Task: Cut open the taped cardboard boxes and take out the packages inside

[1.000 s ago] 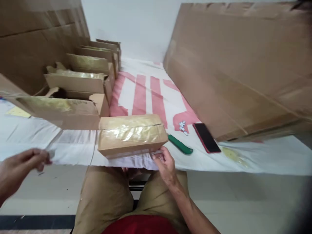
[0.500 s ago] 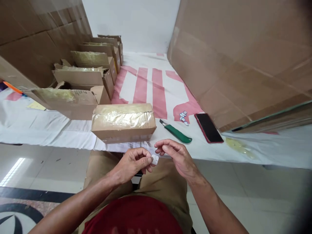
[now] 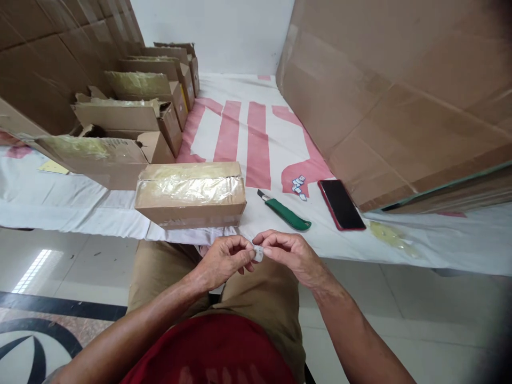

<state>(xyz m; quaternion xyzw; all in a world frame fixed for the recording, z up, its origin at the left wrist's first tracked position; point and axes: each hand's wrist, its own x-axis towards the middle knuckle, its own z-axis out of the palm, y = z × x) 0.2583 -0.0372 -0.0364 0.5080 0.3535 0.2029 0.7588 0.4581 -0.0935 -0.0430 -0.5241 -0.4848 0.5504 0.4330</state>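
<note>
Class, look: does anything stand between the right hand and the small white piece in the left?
Nothing visible does: the left hand holds the white piece, with the right hand at its edge. The green cutter lies farther off.

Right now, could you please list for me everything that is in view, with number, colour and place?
Taped box: 1, brown, near edge
Open boxes: at least 5, brown, left row
Cardboard panels: at least 2, brown, left and right
Cutter: 1, green, right of taped box
Phone: 1, black and red, right of cutter
Slips: several, white-blue, beyond cutter
Tape scrap: 1, yellowish, right of phone
Paper: 1, yellow, left
Cloth: 1, white-pink, underneath
Wall: 1, white, behind
Floor: 1, pale, dark-patterned, below
Small piece: 1, white, over lap
Trousers: 1 pair, khaki, below
Shirt: 1, red, bottom
Left hand: 1, fingers holding small piece
Right hand: 1, fingers at small piece
</note>
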